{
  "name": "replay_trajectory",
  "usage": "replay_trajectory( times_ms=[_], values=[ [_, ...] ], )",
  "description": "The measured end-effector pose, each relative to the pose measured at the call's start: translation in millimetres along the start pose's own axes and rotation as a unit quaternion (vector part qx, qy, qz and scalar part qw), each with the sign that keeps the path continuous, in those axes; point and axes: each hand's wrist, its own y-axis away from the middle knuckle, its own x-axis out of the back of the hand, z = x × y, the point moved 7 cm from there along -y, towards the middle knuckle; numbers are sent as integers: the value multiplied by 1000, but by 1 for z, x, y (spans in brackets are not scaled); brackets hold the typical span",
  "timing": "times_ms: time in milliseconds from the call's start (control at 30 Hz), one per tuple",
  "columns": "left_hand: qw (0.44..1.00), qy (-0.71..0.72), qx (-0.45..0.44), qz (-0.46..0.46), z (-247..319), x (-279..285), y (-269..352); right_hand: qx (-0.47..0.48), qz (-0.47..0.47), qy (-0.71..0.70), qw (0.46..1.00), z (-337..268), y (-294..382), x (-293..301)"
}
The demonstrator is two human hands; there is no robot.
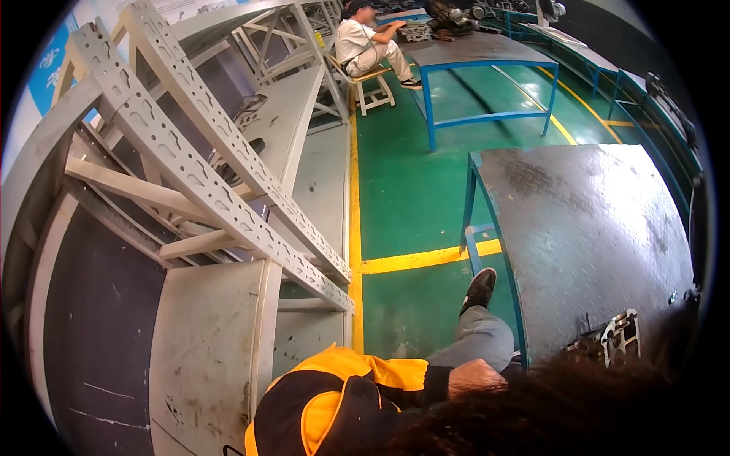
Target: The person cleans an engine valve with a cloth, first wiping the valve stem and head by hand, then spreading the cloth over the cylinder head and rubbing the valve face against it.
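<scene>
My left hand (476,379), at the end of a black and yellow sleeve (408,379), lies at my grey-trousered leg (485,336). Dark hair covers its lower side, so its fingers and anything in them are hidden. My right hand is out of view. To the right of my leg stands a metal-topped workbench (582,245) with blue legs. A metal casting with openings (621,339) lies at the bench's near end, partly behind the hair. My dark shoe (479,289) is beside the bench leg.
Grey perforated steel uprights (199,165) and shelves (211,330) line the left side. Yellow lines (356,228) cross the green floor. Beyond, a co-worker (365,45) sits on a stool (370,85), hands at a metal part (414,32) on another bench (485,50).
</scene>
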Motion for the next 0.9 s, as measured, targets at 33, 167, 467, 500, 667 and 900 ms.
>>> replay_trajectory(
  times_ms=[33,167,467,500,667,900],
  values=[
    [1000,-8,-11,3,3,0,-2,-2,1,1,1000,-1,2,0],
    [999,-25,-24,-26,18,-3,-12,-4,3,8,1000,-1,4,2],
    [994,-38,-82,-59,-46,-33,12,-10,11,3,1000,1,6,7],
    [994,18,-74,-75,-58,-41,13,-9,11,4,1000,0,6,7],
    [994,7,-88,-58,-51,-44,10,-9,11,7,1000,-2,8,9],
    [986,-112,-115,-33,29,-10,-9,-7,22,2,1000,-3,25,16]
  ],
)
